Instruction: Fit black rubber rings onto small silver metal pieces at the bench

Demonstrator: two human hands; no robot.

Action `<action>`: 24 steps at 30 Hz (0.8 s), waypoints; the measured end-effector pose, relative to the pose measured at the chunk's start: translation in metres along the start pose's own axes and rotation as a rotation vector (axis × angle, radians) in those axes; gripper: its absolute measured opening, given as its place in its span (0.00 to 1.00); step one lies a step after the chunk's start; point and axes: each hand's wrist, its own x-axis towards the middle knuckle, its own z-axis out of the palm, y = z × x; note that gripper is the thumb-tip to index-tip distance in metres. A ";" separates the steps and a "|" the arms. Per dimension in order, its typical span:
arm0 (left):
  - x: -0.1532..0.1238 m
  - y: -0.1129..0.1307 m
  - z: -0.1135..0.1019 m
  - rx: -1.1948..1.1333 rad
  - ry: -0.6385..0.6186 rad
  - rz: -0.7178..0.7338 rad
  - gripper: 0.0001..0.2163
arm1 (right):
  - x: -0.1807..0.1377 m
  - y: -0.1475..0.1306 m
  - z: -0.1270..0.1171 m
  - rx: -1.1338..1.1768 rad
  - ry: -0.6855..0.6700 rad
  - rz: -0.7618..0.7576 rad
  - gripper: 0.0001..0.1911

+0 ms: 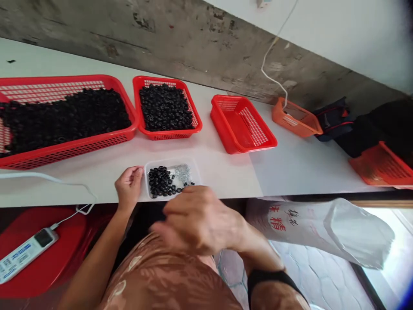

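A shallow white plastic tray (pixel 197 170) lies near the table's front edge. Its left part holds a heap of small black rings (pixel 158 181), and small silvery metal pieces (pixel 183 173) are spread at its right. Beside the tray's left rim is my left hand (pixel 128 186), with fingers curled and tips pressed together; what they pinch, if anything, is too small to name. My right hand (pixel 196 219) is closed like a fist just in front of the tray, covering its lower right corner. Whatever that hand may hold is hidden, and its thumb is slightly blurred.
A long red basket (pixel 124 132) and a smaller red basket (pixel 197 125) contain black rings. Rightward stand another red basket (pixel 230 146) and an orange one (pixel 298 128). A power strip (pixel 29 254) rests on a red stool (pixel 48 280). A white sack (pixel 309 228) stands below the table.
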 end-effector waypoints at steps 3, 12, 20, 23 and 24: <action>0.000 0.005 -0.001 -0.066 -0.019 -0.026 0.15 | -0.014 0.032 0.000 0.014 0.098 0.194 0.22; -0.002 0.010 -0.004 -0.103 -0.060 -0.064 0.14 | -0.066 0.098 0.021 0.033 0.270 0.664 0.22; -0.001 0.012 -0.004 -0.138 -0.072 -0.070 0.13 | -0.021 0.102 0.039 0.019 0.047 0.512 0.11; -0.001 0.012 -0.005 -0.136 -0.068 -0.071 0.13 | 0.005 0.098 0.054 -0.041 -0.266 0.573 0.10; -0.001 0.012 -0.005 -0.133 -0.068 -0.068 0.14 | 0.013 0.096 0.060 -0.081 -0.382 0.606 0.10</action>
